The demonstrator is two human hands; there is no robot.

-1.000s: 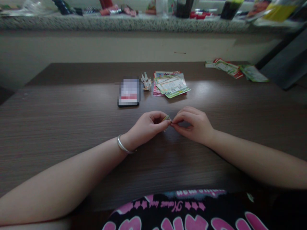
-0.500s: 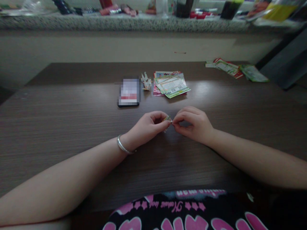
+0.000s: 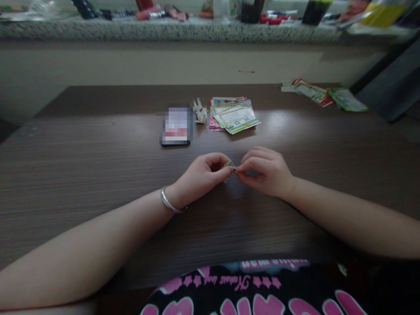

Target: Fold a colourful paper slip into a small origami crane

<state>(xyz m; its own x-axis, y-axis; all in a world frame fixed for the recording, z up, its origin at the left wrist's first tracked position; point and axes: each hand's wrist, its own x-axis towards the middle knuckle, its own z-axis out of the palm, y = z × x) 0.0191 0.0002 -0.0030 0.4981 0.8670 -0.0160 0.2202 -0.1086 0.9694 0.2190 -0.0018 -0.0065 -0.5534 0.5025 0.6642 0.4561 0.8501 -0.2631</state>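
Observation:
My left hand, with a silver bangle on its wrist, pinches a small folded piece of printed paper between thumb and fingers. Most of the paper is hidden by the hand. My right hand comes in from the other side, its thumb and index fingertips pressed together at the paper's right tip. Beyond the hands lies a stack of printed paper sheets, white, green and red. Left of the stack is a crumpled-looking folded paper shape.
A phone with a blurred screen lies left of the folded shape. More printed papers are scattered at the table's far right. Behind the dark wooden table, a speckled stone ledge carries bottles, cups and small items.
Both hands stay in nearly the same place, still pinching the small paper. The right fingertips have shifted very slightly downward at its tip. Nothing else has visibly moved.

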